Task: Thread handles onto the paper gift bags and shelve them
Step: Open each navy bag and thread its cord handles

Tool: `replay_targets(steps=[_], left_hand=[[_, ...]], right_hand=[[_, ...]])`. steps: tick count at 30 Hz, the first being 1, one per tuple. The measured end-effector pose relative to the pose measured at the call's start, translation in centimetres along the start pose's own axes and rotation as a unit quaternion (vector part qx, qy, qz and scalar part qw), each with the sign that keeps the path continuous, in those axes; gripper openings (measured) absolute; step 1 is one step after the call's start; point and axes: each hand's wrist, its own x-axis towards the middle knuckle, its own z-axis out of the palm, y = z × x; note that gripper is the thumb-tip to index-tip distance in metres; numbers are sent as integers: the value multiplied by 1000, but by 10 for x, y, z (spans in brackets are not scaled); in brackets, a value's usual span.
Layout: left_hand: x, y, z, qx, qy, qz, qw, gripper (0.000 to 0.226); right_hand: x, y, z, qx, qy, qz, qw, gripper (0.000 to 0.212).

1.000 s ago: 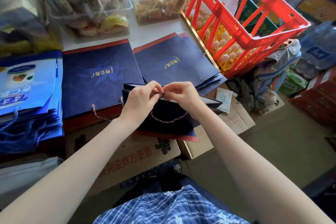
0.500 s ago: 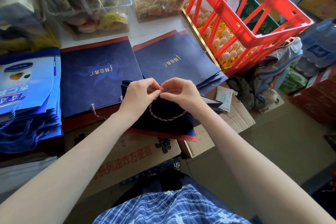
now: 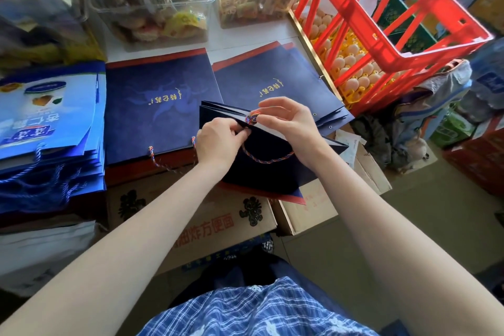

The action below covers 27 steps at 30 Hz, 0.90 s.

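A folded navy paper gift bag (image 3: 267, 169) with a red bottom edge is held up in front of me over the cardboard boxes. A twisted red-and-blue cord handle (image 3: 268, 159) loops across its near face. My left hand (image 3: 221, 142) pinches the bag's top edge and the cord there. My right hand (image 3: 289, 123) pinches the knotted cord end (image 3: 252, 118) at the bag's rim. Two stacks of flat navy bags lie behind: the left stack (image 3: 158, 106), with cord handles hanging off its front, and the right stack (image 3: 272, 82).
A pile of light-blue bags (image 3: 49, 123) with blue cords lies at the left. Clear snack tubs (image 3: 152, 0) stand at the back. A red crate (image 3: 392, 22) sits over egg trays at the right. Cardboard boxes (image 3: 212, 224) lie below the bags.
My hands have drawn slightly apart; the right hand lifted the knotted cord end up at the bag's rim, and the cord loop hangs across the bag's face.
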Motion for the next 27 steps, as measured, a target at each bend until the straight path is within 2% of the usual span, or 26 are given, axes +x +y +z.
replay_targets(steps=[3, 6, 9, 12, 15, 17, 19, 21, 23, 25, 27], left_hand=[[1, -8, 2, -154, -67, -41, 985, 21], [-5, -14, -10, -267, -190, -71, 942, 24], [-9, -25, -19, -316, -296, -74, 898, 17], [-16, -30, -27, -327, -350, -64, 876, 16], [-20, -30, -29, -359, -359, -72, 858, 14], [-20, -29, -28, -379, -345, -70, 856, 15], [-15, -26, -27, -389, -334, -68, 856, 14], [-11, -24, -27, -396, -329, -68, 855, 15], [-10, -21, -30, -410, -332, -79, 846, 13], [-9, -20, -31, -422, -329, -101, 839, 21], [-8, -19, -29, -410, -318, -150, 842, 22]], right_hand=[[3, 1, -8, 3, 25, -2, 1000, 23], [5, 6, -12, -10, 35, -3, 999, 25], [9, 12, -18, -17, 50, 0, 999, 21], [13, 16, -27, -34, 53, 4, 998, 17], [13, 18, -31, -107, 20, 0, 994, 16], [10, 18, -35, -228, -27, -12, 973, 35], [4, 18, -39, -383, -70, -37, 920, 66], [0, 23, -45, -523, -63, -55, 848, 83], [-2, 29, -50, -570, -6, -22, 821, 76], [-5, 33, -54, -568, 7, -4, 823, 52], [-7, 35, -51, -547, -15, -24, 837, 36]])
